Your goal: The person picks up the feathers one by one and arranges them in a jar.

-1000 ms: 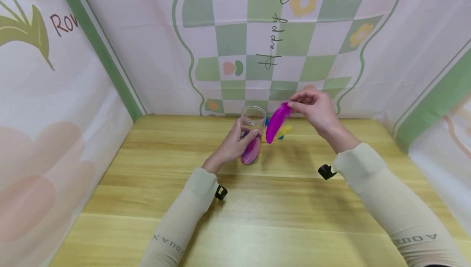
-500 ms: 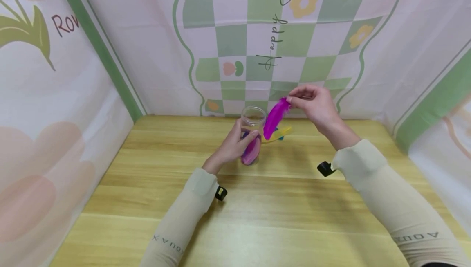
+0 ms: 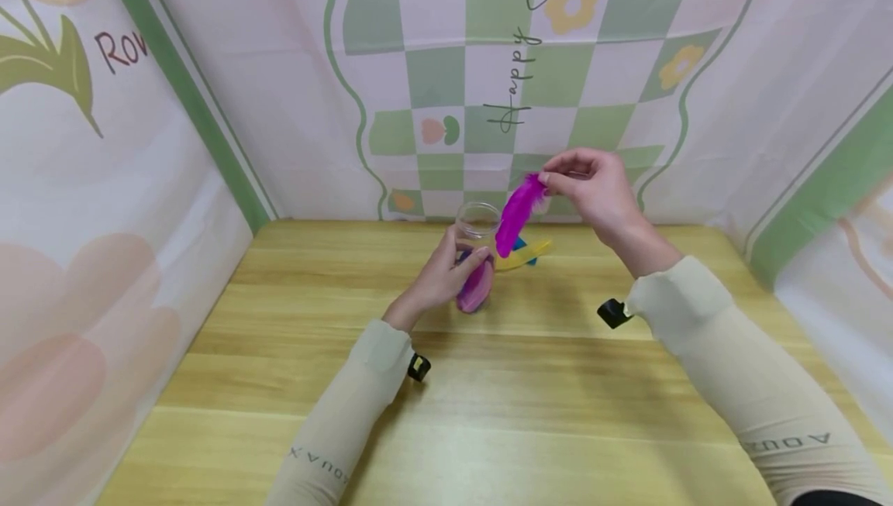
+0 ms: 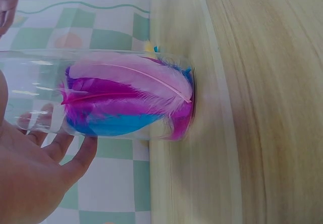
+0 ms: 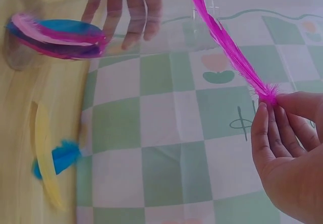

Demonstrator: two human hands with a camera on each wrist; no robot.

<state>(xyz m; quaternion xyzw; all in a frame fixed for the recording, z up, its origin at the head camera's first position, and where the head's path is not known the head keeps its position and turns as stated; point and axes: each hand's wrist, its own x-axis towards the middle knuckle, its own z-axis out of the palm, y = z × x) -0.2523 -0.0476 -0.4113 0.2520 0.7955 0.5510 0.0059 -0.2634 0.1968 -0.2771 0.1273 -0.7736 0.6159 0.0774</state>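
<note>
A clear jar stands upright on the table near its back edge, and my left hand grips it round the side. Pink, magenta and blue feathers fill its lower part. My right hand pinches a bright magenta feather by its fluffy end, with fingertips and thumb. The feather slants down to the left, its tip beside and close to the jar's open rim. In the right wrist view this feather hangs from the fingers, apart from the table.
To the right of the jar, a yellow feather lies across a blue feather on the wooden table. A patterned cloth rises right behind the table's back edge, with more cloth on both sides.
My right hand has risen a little and shifted slightly left, bringing the magenta feather up toward the jar's rim. The left hand and the jar have hardly moved.
</note>
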